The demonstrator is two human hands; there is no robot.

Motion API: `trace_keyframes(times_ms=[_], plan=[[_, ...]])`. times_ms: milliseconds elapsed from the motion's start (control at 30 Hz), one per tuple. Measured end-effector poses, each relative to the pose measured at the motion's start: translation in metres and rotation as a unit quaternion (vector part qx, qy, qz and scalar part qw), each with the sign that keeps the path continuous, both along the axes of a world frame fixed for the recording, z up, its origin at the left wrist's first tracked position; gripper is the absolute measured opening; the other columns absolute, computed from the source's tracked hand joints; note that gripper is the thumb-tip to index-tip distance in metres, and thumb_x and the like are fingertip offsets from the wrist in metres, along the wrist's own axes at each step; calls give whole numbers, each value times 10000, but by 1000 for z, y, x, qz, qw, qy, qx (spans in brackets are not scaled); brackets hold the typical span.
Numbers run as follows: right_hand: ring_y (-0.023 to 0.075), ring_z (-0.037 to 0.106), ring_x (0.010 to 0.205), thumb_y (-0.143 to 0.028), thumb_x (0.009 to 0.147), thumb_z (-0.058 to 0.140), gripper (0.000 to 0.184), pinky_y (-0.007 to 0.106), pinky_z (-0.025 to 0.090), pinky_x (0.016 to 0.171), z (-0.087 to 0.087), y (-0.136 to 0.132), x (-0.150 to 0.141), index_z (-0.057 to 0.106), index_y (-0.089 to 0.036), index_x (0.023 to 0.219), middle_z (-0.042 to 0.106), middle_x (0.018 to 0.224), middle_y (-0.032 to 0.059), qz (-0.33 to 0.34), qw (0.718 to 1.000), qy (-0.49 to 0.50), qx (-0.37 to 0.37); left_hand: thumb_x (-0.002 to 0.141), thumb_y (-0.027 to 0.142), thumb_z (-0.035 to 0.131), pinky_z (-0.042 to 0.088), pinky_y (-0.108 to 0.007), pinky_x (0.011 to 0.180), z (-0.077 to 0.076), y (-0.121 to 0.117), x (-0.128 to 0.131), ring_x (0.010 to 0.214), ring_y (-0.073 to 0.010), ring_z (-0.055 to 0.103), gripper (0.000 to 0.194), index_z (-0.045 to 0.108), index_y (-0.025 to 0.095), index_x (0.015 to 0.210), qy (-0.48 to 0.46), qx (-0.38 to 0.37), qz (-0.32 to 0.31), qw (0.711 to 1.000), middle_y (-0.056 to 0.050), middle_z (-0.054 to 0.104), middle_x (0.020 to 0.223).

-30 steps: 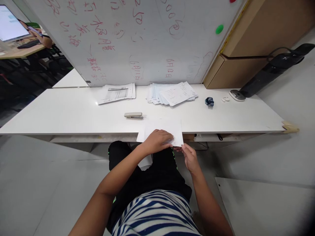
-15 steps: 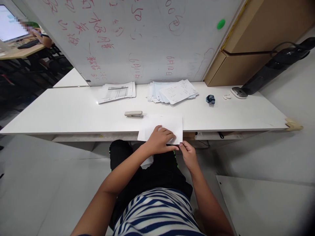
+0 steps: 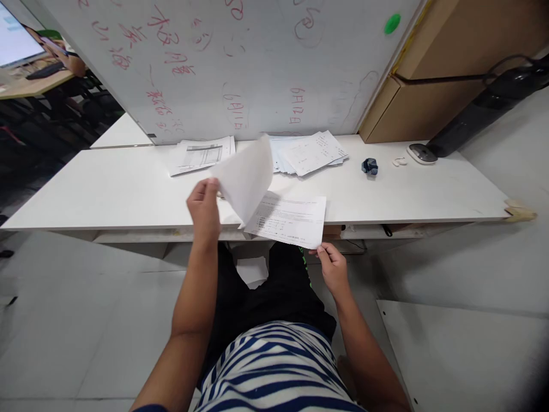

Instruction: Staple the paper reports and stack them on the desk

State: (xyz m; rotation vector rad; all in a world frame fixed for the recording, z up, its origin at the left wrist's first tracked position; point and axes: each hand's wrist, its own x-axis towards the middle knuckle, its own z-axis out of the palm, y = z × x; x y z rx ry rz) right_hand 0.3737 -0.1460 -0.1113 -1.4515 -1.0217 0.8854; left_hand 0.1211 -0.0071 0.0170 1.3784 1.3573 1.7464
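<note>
My left hand (image 3: 205, 207) pinches a blank white sheet (image 3: 245, 177) and holds it lifted and curled above the white desk (image 3: 107, 194). Under it lies a printed sheet (image 3: 291, 220) at the desk's front edge, overhanging slightly. My right hand (image 3: 332, 268) pinches that printed sheet's near right corner. The lifted sheet hides the stapler seen earlier.
Two paper stacks lie at the back: one at left (image 3: 199, 154), a fanned one at right (image 3: 311, 151). A dark blue clip (image 3: 369, 166), a small white object (image 3: 399, 162) and a lamp base (image 3: 421, 153) sit to the right. A whiteboard (image 3: 240, 63) stands behind. A paper scrap (image 3: 252, 270) lies on my lap.
My left hand has lifted the top sheet up and to the left, uncovering printed text beneath. My right hand stays at the corner.
</note>
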Motion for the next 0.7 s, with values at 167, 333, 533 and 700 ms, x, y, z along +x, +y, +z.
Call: trace_keyframes(times_ms=[167,333,533,700], plan=[[205,609,775,-414,850,551,215,343,447,752,-11,1,-1,676,-240,853,687,782,25,7,1000,10,-16,861,401,591,476,-325,848,5,0,-25,841,-134,614,236,626,168,847,-31,11,5,999,26,639,788],[198,608,778,-430,842,573,222,328,441,755,-11,3,-8,681,-238,810,687,774,24,28,999,34,-9,890,451,537,485,-331,856,-12,-37,20,897,-166,630,280,659,201,867,179,-7,-148,973,-31,685,907],[206,620,728,-696,817,451,564,313,472,615,-7,18,-9,688,-196,925,703,833,79,2,971,234,-55,929,450,483,121,-489,1163,-30,-70,50,1199,-212,521,284,657,266,1058,486,14,-287,825,-28,661,1182],[175,602,661,-573,727,687,467,275,466,528,16,41,-11,665,-166,954,707,849,76,55,952,276,-118,962,392,417,178,-484,1143,-35,-29,19,1260,-231,467,298,628,244,1112,514,15,-113,850,-46,609,1277]])
